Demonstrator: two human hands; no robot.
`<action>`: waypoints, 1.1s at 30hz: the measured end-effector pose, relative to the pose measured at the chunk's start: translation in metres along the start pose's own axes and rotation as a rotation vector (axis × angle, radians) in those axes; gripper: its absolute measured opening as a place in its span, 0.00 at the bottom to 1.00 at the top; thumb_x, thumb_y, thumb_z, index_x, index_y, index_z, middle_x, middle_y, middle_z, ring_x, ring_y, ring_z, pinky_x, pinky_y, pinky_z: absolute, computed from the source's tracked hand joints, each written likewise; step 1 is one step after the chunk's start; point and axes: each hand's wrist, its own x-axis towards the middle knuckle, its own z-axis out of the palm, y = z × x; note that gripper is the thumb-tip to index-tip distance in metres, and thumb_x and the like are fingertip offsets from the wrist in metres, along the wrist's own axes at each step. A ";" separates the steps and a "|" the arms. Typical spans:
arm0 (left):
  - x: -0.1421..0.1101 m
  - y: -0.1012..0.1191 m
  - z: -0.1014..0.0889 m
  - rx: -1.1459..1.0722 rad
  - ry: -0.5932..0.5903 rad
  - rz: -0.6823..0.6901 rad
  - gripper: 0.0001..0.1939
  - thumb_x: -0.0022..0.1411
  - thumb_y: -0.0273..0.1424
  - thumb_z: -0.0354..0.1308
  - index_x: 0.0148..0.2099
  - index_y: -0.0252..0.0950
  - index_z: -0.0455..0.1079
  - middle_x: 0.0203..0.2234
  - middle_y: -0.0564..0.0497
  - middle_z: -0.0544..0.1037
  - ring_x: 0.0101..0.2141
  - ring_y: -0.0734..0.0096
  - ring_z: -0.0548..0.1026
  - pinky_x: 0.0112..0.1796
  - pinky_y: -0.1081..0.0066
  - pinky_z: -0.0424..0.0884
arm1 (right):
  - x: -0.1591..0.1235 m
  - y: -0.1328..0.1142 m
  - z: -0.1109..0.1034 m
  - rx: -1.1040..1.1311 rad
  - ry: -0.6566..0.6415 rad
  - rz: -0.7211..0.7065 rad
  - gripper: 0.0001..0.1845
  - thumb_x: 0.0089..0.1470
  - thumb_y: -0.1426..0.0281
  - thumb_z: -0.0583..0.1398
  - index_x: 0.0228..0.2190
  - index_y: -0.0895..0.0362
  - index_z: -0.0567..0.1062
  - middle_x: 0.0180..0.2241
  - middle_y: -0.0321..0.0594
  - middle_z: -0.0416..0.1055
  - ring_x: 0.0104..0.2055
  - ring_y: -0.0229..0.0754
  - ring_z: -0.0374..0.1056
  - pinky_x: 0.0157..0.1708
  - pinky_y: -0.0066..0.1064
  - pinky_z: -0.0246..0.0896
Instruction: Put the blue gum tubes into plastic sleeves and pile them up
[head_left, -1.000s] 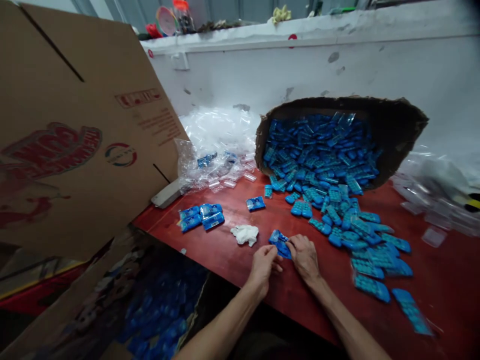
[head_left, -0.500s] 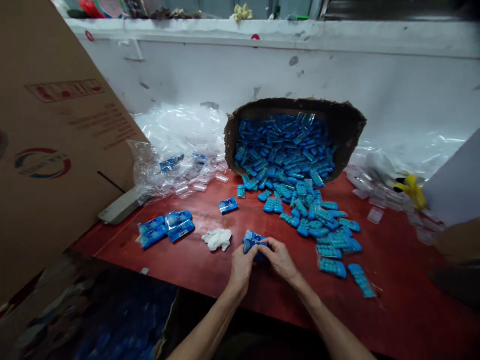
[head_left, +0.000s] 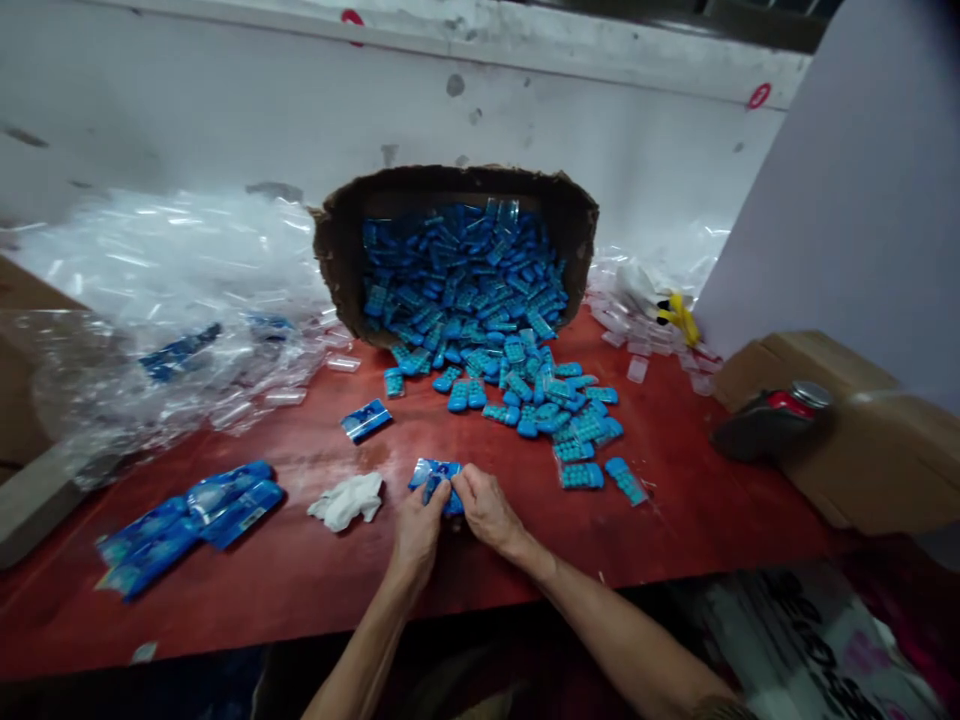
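Note:
Close to the table's front edge, my left hand (head_left: 420,522) and my right hand (head_left: 489,512) are side by side, both closed on a small blue printed packet (head_left: 435,468). Fingertips and thumbs pinch its near part, hiding much of it. A crumpled white cloth or tissue (head_left: 348,501) lies just left of my left hand. Behind it rests a single blue packet (head_left: 366,420). Further left, several similar blue packets (head_left: 196,510) overlap in a group. Beyond my right hand, many small blue packs with teal rounded pieces (head_left: 577,425) spread over the red table (head_left: 540,555).
A torn cardboard box (head_left: 330,265) on its side spills the packs forward. Clear plastic bags (head_left: 157,260) heap at the left back. Clear plastic pieces (head_left: 637,368) and a yellow-and-black item (head_left: 681,318) lie right. A red-and-silver object (head_left: 802,398) stands by another carton (head_left: 847,440).
My view has swung right, so the scene sits further left and the right-hand carton has come into sight. Both hands stay closed on the same packet, with the fingers slightly shifted.

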 end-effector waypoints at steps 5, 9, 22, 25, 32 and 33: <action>-0.009 0.004 0.002 -0.188 -0.214 -0.189 0.15 0.42 0.36 0.62 0.30 0.32 0.64 0.17 0.55 0.70 0.15 0.78 0.66 0.17 0.77 0.60 | -0.006 -0.002 -0.020 -0.062 0.007 -0.053 0.16 0.56 0.67 0.47 0.20 0.55 0.62 0.18 0.30 0.58 0.22 0.32 0.56 0.23 0.24 0.48; -0.011 0.005 -0.002 -0.233 -0.129 -0.224 0.14 0.43 0.34 0.62 0.30 0.33 0.62 0.17 0.57 0.69 0.15 0.80 0.66 0.16 0.79 0.59 | -0.023 0.015 -0.065 -0.363 0.030 -0.164 0.10 0.54 0.66 0.52 0.26 0.56 0.69 0.28 0.38 0.66 0.33 0.38 0.61 0.33 0.28 0.52; -0.028 0.007 -0.013 -0.547 -0.130 -0.496 0.08 0.49 0.31 0.58 0.25 0.33 0.62 0.14 0.56 0.65 0.15 0.81 0.63 0.16 0.79 0.57 | -0.039 0.064 -0.076 -0.767 -0.060 -0.060 0.18 0.49 0.66 0.56 0.44 0.50 0.67 0.45 0.45 0.63 0.47 0.48 0.56 0.38 0.36 0.52; -0.031 0.004 -0.018 -0.519 -0.108 -0.487 0.08 0.49 0.31 0.58 0.26 0.33 0.62 0.14 0.56 0.66 0.15 0.81 0.63 0.16 0.80 0.57 | -0.041 0.065 -0.070 -0.735 -0.030 -0.059 0.20 0.48 0.69 0.56 0.46 0.51 0.66 0.44 0.47 0.64 0.47 0.50 0.57 0.39 0.39 0.53; -0.029 -0.001 -0.014 -0.073 -0.129 -0.197 0.13 0.45 0.37 0.60 0.25 0.32 0.65 0.11 0.56 0.66 0.12 0.80 0.62 0.15 0.78 0.53 | -0.021 0.018 -0.057 -0.060 -0.056 0.047 0.25 0.48 0.64 0.56 0.49 0.53 0.61 0.42 0.43 0.66 0.43 0.45 0.61 0.41 0.37 0.55; -0.028 -0.001 -0.014 -0.026 -0.134 -0.168 0.13 0.44 0.38 0.60 0.25 0.32 0.66 0.10 0.57 0.65 0.12 0.80 0.62 0.15 0.78 0.53 | -0.017 0.010 -0.052 0.103 -0.144 0.065 0.25 0.48 0.65 0.56 0.49 0.53 0.60 0.38 0.40 0.67 0.39 0.42 0.63 0.38 0.34 0.57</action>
